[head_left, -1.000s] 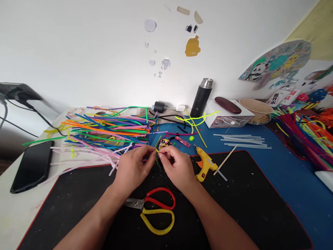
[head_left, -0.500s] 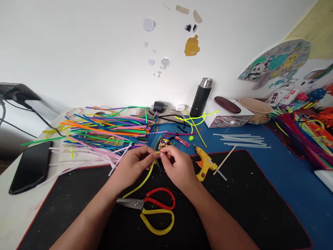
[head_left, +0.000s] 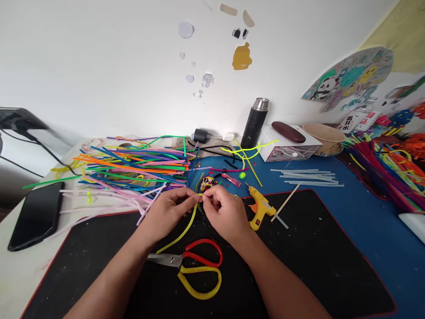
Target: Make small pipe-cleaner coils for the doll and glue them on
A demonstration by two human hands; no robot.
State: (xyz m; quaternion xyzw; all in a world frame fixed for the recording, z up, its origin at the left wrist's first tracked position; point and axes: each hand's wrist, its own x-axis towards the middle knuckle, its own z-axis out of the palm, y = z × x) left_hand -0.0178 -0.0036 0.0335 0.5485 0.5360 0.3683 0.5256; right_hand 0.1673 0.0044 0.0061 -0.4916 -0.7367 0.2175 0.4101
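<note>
A yellow pipe cleaner (head_left: pixel 182 235) hangs in a curve from between my fingertips, its free end reaching down toward the scissors. My left hand (head_left: pixel 172 207) pinches it near its upper end. Close against that, my right hand (head_left: pixel 226 210) pinches the same end between thumb and forefinger. Just beyond my fingers stands a small colourful figure (head_left: pixel 208 179), partly hidden by my hands. Scissors (head_left: pixel 199 268) with one red and one yellow handle lie below my hands on the black mat (head_left: pixel 299 266).
Many coloured pipe cleaners (head_left: pixel 139 161) are heaped at the left beside a black phone (head_left: pixel 36 215). A yellow glue gun (head_left: pixel 260 208), glue sticks (head_left: pixel 308 177) and a wooden stick lie to the right. Behind stand a black flask (head_left: pixel 254 124) and a white box (head_left: pixel 288 148).
The view has shifted slightly, moving everything a little left. Both hands keep pinching the yellow pipe cleaner at nearly the same spot.
</note>
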